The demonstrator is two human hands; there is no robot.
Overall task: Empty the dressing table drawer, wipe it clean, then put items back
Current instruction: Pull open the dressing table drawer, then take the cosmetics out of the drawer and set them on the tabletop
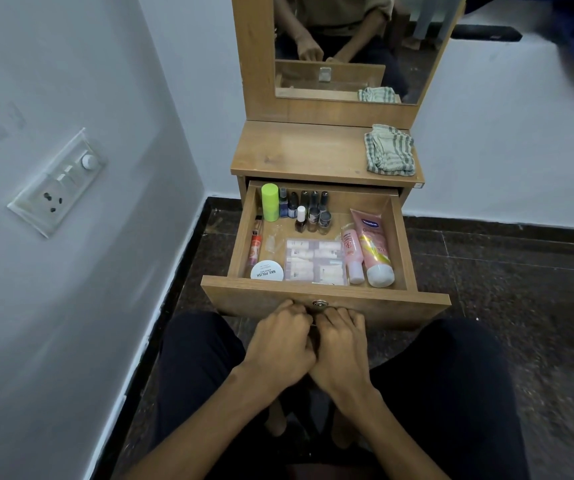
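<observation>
At lower centre of the frame, our left hand (pixel 280 337) and right hand (pixel 342 344) curl side by side against the front of the open drawer (pixel 327 303); whether they grip anything we cannot tell. Bottles and tubes fill it, and the striped cloth (pixel 390 150) lies upper right on the dressing table (pixel 299 150).

One head-worn camera looks forward and down, close above the open drawer (pixel 320 237).

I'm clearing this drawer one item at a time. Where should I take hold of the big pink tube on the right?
Grip the big pink tube around its mid-body from above, thumb and fingers on its long sides. It lies flat, white cap toward the drawer front, with the smaller pink bottle close on its left.
</observation>
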